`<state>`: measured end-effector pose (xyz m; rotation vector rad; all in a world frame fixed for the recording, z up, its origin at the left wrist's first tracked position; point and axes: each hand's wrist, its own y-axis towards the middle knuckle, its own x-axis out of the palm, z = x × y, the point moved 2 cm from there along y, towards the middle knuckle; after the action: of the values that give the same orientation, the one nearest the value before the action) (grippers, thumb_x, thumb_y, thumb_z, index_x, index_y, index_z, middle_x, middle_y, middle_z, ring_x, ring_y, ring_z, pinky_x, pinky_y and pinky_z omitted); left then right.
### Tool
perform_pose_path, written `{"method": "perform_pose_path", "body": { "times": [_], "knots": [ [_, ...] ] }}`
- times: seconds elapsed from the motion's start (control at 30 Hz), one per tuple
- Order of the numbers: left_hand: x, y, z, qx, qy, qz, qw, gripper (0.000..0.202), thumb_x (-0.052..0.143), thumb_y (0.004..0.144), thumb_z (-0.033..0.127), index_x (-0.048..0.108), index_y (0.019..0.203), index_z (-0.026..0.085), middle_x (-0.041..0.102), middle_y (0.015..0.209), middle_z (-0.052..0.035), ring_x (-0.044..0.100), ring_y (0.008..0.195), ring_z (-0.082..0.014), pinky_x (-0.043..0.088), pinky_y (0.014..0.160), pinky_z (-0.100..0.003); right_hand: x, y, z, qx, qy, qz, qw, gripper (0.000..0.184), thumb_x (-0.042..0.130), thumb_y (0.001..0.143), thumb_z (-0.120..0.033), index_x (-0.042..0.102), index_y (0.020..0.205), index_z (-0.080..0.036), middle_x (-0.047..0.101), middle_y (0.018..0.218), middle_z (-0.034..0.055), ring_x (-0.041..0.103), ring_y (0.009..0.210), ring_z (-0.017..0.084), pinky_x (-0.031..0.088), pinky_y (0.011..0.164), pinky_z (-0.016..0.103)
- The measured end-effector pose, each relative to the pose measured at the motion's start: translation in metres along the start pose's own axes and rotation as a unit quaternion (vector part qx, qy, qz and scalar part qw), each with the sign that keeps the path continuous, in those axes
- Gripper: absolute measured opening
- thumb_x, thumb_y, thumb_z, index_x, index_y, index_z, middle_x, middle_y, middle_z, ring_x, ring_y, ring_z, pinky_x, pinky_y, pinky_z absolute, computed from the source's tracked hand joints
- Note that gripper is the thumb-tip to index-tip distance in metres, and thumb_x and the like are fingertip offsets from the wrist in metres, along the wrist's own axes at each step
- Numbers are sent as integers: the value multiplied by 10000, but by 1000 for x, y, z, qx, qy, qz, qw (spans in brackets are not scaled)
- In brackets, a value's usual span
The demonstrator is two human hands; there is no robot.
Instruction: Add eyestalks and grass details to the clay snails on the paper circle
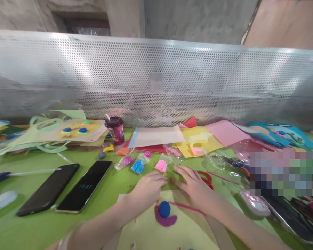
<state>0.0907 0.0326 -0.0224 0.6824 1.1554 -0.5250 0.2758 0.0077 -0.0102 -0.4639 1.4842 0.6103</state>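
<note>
A pale yellow paper sheet (148, 239) lies in front of me, bearing a round blue clay piece (164, 209) and a curved purple clay strip (166, 221). At its far edge, my left hand (149, 185) rests with fingers together and curled downward; its fingertips are partly hidden, and anything in them cannot be made out. Across from it, my right hand (191, 184) has its fingers spread over the far right edge, close to red-handled scissors (206, 178). Between my forearms, a thin pink stick (189, 208) runs from near the blue piece toward my right arm.
Beyond my hands lie blue clay (137, 166) and pink clay (161, 165) in plastic wrap. A purple lidded cup (116, 131) stands behind. Two phones (85, 187) lie left. Coloured paper sheets (156, 136) line a perforated metal panel (156, 62). A pink case (255, 203) sits right.
</note>
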Motion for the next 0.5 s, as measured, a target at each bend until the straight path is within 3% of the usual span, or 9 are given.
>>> {"method": "perform_pose_path", "body": {
  "times": [0.23,0.5],
  "knots": [
    [3,-4,0,17,9,4,1000,380,421,776,-6,645,1056,119,653,1106,-71,582,1027,-192,437,967,-343,-8,-9,2,5,-9,34,999,581,678,716,-231,498,1265,-180,318,1415,126,231,1289,315,300,1021,497],
    [-1,-1,2,8,-1,14,1000,389,440,748,-22,659,1030,133,668,1073,-55,589,1006,-191,453,946,-331,-4,-2,-6,-13,-10,6,1000,596,650,764,-244,430,1318,-271,261,1444,128,240,1287,346,330,978,530]
  ]
}}
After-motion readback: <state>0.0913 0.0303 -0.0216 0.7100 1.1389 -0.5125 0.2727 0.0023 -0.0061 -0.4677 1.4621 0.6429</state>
